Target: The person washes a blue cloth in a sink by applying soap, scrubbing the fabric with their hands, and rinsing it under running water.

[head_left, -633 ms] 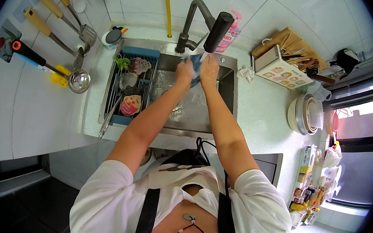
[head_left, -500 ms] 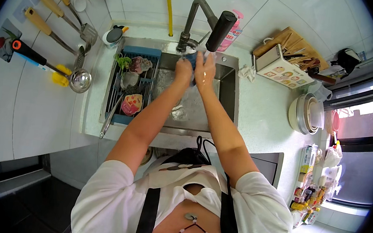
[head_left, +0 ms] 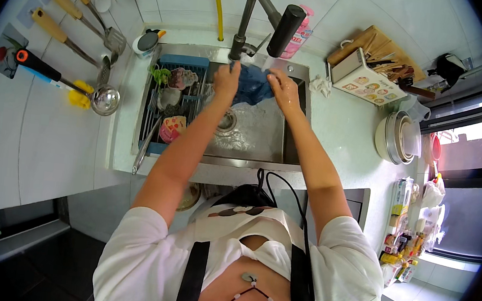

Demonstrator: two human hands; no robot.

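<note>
A dark blue cloth (head_left: 252, 85) hangs spread between my two hands, over the back part of a steel sink (head_left: 253, 143). My left hand (head_left: 226, 81) is closed on its left edge, close to the base of the faucet. With its fingers bent, my right hand (head_left: 284, 91) grips the opposite edge. Wet drops shine on the back of the right hand. Above the cloth rises a grey faucet (head_left: 261, 4) with a thick black head. The drain (head_left: 227, 121) shows below the cloth, with water around it.
Left in the sink sits a blue drying rack (head_left: 184, 61) with small bowls and green leaves. A ladle (head_left: 105, 100) and spatulas hang on the left wall. Behind the faucet stands a pink pump bottle (head_left: 298, 37). A cutlery box (head_left: 369, 81) and stacked basins (head_left: 394, 139) are at right.
My hands have moved apart, the left to the left and the right to the right. The cloth, bunched between them before, is now stretched out. The drain has come into sight.
</note>
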